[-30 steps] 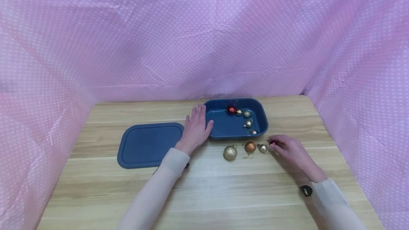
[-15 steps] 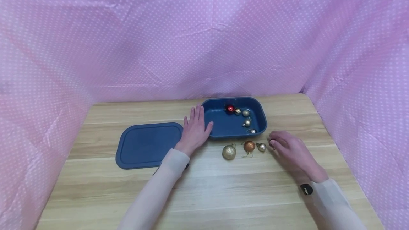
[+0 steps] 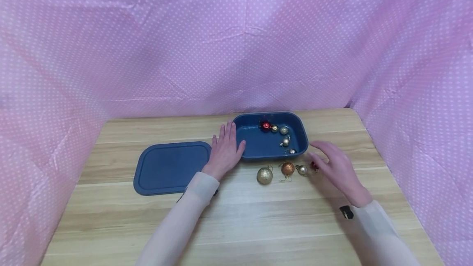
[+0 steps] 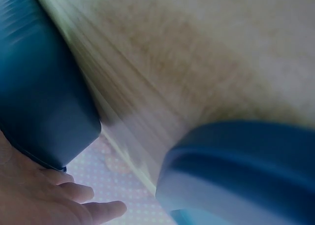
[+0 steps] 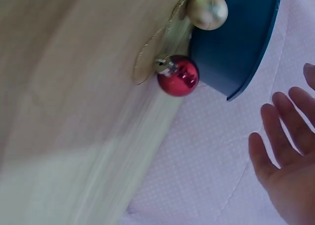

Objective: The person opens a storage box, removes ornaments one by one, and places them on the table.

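My left hand [image 3: 224,151] rests with straight fingers against the left side of a blue rectangular box [image 3: 255,146]. A red Christmas bauble and several small gold ones [image 3: 284,130] lie inside it. My right hand [image 3: 339,168] is held over the table with nothing in its grasp, thumb and fingers apart. Just beside the thumb lies a small shiny red bauble [image 5: 178,77] with a gold cord, partly hidden in the head view. In a row to its left are a small gold bauble [image 3: 301,170], a copper one [image 3: 288,168] and a larger glittery gold one [image 3: 264,175].
A flat blue lid [image 3: 171,168] lies on the wooden table [image 3: 251,225], left of the box and close to the left forearm. Pink dotted cloth [image 3: 236,52] hangs behind the table and along both sides.
My right hand has let go of the small red bauble, leaving it on the table at the row's right end. The fingers have spread and lifted slightly. My left hand stays put.
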{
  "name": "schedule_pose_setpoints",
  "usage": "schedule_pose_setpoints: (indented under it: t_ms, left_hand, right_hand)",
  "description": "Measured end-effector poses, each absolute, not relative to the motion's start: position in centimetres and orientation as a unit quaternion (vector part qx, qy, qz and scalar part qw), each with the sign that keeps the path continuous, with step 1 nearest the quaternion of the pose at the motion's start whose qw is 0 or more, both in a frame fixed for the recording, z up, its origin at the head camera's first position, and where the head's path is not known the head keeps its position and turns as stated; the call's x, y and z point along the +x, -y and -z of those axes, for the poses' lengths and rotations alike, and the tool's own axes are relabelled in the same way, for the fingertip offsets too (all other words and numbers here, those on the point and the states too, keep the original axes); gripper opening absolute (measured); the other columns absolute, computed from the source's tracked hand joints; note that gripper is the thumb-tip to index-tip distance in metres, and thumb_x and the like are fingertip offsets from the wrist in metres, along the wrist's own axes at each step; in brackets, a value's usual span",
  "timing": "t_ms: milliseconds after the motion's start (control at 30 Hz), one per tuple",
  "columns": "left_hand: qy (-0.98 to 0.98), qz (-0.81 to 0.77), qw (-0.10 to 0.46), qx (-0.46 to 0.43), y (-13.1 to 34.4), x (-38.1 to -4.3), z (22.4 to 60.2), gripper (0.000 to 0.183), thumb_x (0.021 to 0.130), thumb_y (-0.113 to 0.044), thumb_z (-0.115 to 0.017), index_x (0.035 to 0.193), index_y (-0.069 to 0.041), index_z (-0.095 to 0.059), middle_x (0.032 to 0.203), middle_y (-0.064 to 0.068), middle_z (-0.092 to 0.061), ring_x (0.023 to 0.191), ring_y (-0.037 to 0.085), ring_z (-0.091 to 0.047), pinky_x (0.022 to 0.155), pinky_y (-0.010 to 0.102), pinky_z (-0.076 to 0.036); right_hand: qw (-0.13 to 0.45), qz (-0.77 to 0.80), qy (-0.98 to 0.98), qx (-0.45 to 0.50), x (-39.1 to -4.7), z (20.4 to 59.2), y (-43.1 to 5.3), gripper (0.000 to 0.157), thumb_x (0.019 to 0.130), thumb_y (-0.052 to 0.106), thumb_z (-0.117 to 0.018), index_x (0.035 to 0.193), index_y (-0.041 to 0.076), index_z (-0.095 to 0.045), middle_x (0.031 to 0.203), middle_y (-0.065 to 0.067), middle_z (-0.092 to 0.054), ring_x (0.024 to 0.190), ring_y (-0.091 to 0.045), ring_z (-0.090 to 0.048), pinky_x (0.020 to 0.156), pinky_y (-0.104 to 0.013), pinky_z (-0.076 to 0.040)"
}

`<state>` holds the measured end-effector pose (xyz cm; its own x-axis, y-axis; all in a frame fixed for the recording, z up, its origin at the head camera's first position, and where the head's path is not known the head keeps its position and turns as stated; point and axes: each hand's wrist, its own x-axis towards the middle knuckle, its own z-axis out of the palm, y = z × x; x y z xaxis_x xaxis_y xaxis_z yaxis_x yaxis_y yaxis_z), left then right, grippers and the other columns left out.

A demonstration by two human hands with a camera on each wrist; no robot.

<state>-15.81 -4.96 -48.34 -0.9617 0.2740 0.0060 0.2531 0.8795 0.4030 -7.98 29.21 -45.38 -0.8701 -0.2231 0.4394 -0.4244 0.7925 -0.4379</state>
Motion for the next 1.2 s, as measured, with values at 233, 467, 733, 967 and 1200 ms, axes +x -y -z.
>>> schedule_pose_setpoints:
  t_ms: [233, 467, 733, 967, 1200]
  left_hand:
    - [-0.968, -0.211, 0.030, 0.133, 5.0, -15.8, 48.3, 0.076, 0.110, -0.044, -0.041, 0.167, -0.005, -0.009, 0.174, 0.013, -0.008, 0.159, 0.036, -0.009, 0.122, 0.064, -0.016]
    - [-0.968, -0.211, 0.029, 0.134, 5.0, -15.9, 48.3, 0.076, 0.110, -0.044, -0.041, 0.167, -0.005, -0.009, 0.174, 0.013, -0.008, 0.159, 0.035, -0.008, 0.121, 0.064, -0.017]
    - [-0.967, -0.217, 0.027, 0.133, 5.1, -15.8, 48.3, 0.076, 0.109, -0.043, -0.042, 0.166, -0.004, -0.011, 0.173, 0.014, -0.009, 0.159, 0.036, -0.009, 0.121, 0.064, -0.017]
    - [-0.966, -0.222, 0.028, 0.130, 5.0, -15.6, 48.2, 0.075, 0.109, -0.042, -0.043, 0.166, -0.004, -0.011, 0.173, 0.014, -0.010, 0.159, 0.035, -0.008, 0.121, 0.064, -0.017]
    - [-0.967, -0.218, 0.028, 0.130, 4.9, -15.7, 48.4, 0.076, 0.109, -0.043, -0.043, 0.166, -0.004, -0.011, 0.173, 0.014, -0.009, 0.159, 0.034, -0.007, 0.122, 0.063, -0.016]
  right_hand:
    - [0.207, -0.249, 0.916, 0.236, -9.7, 45.0, -27.9, 0.041, 0.086, 0.004, -0.082, 0.126, 0.000, -0.071, 0.125, -0.018, -0.070, 0.116, -0.036, -0.065, 0.100, -0.051, -0.048]
    - [0.199, -0.230, 0.910, 0.282, -11.6, 44.6, -27.1, 0.041, 0.086, 0.007, -0.082, 0.125, -0.001, -0.071, 0.125, -0.019, -0.071, 0.116, -0.039, -0.065, 0.102, -0.054, -0.048]
    - [0.154, -0.205, 0.914, 0.314, -13.7, 44.4, -26.5, 0.040, 0.090, 0.013, -0.081, 0.124, -0.003, -0.071, 0.124, -0.019, -0.071, 0.116, -0.038, -0.066, 0.102, -0.054, -0.049]
    - [0.117, -0.197, 0.917, 0.327, -15.3, 44.4, -26.0, 0.040, 0.090, 0.016, -0.082, 0.126, 0.000, -0.072, 0.123, -0.018, -0.072, 0.116, -0.038, -0.067, 0.101, -0.054, -0.050]
    - [0.090, -0.167, 0.922, 0.338, -16.5, 44.7, -25.8, 0.038, 0.093, 0.018, -0.079, 0.123, -0.004, -0.072, 0.123, -0.020, -0.071, 0.118, -0.038, -0.066, 0.102, -0.053, -0.050]
